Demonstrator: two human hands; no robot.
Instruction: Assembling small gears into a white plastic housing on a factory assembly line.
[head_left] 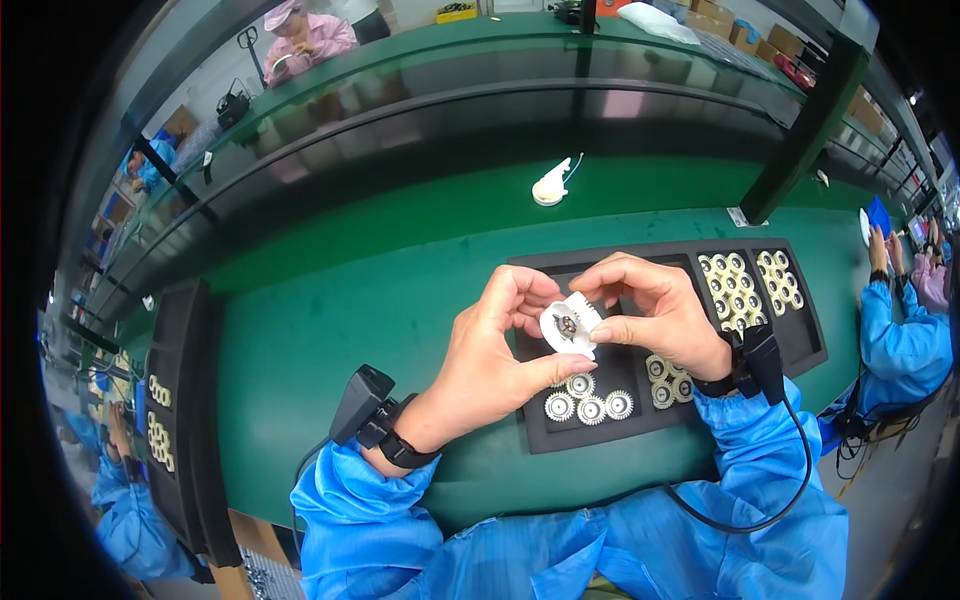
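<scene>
Above the black tray, my left hand (468, 368) is closed around the edge of a small white plastic housing (551, 322), with dark and coppery parts visible inside its hollow. My right hand (655, 312) pinches a white toothed gear (584, 309) against the housing's right side. Fingers partly cover both pieces, so I cannot tell how they meet. Just below my hands, several white gears (591, 409) with dark centres lie in a compartment of the black tray (640, 432).
More compartments to the right hold several cream ring-shaped parts (731, 290). Beyond the tray, a white part with a thin wire (550, 187) lies on the green bench (330, 330). Another black tray (190, 400) stands at the left edge. A dark post (808, 130) rises at right; co-workers sit around.
</scene>
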